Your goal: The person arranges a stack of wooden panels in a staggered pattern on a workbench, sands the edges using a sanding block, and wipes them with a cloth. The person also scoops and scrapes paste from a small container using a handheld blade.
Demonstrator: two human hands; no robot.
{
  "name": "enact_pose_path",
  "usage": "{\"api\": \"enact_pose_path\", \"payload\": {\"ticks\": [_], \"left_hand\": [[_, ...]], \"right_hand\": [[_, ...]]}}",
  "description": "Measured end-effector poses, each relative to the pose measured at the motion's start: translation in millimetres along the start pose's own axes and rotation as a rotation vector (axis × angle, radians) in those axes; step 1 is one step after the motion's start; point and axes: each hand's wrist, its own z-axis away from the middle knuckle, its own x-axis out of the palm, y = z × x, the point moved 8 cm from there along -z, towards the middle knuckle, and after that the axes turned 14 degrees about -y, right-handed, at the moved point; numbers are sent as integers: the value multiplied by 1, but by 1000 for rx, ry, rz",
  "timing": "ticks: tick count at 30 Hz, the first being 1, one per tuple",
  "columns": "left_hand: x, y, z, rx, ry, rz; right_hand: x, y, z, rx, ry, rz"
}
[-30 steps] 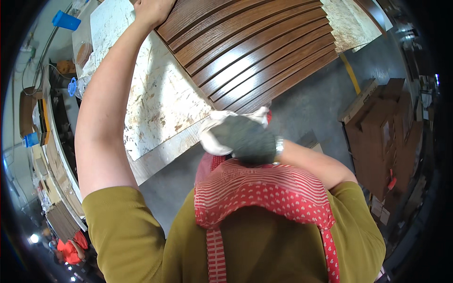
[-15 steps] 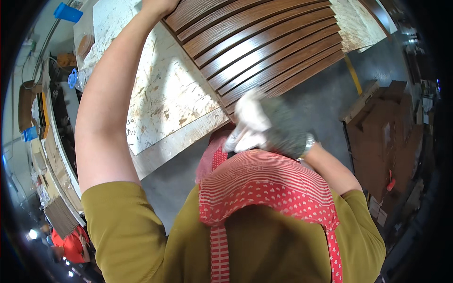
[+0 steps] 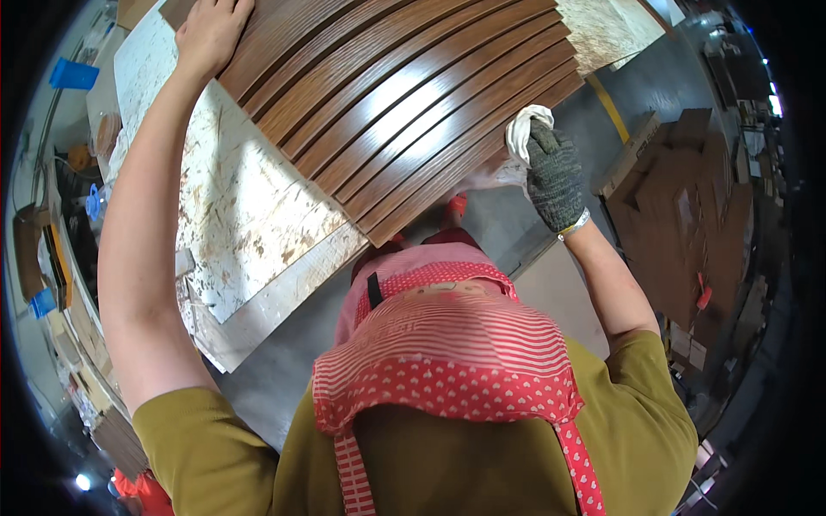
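Observation:
A dark brown slatted wooden panel [image 3: 404, 103] lies tilted across the far side of the bench, its slats glossy under the light. My bare left hand [image 3: 213, 36] is closed over the panel's left edge near the top; its fingertips are partly cut off by the picture's edge. On my right hand [image 3: 555, 172] is a dark grey knitted glove. That hand is closed on a white cloth [image 3: 521, 136], bunched at the fingers, which touches or hangs right beside the panel's lower right edge. Part of the cloth trails below, blurred.
The white, brown-stained board [image 3: 258, 224] of the bench shows under the panel. Flattened brown cardboard [image 3: 671, 215] stands to the right beyond a yellow floor line [image 3: 609, 107]. A blue cup [image 3: 74, 75] is at far left. A person in red [image 3: 142, 492] shows at lower left.
My right hand has swung from in front of my apron out to the right with the cloth, up to the panel's edge. The view has shifted, bringing more of my left hand into sight.

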Motion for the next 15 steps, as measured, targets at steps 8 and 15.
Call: {"api": "enact_pose_path", "payload": {"ticks": [8,15], "left_hand": [[2,-5,0,15,-15,26],[-4,-1,4,-14,-57,50]], "right_hand": [[49,32,28,-107,-155,357],[-18,238,3,459,-185,314]]}}
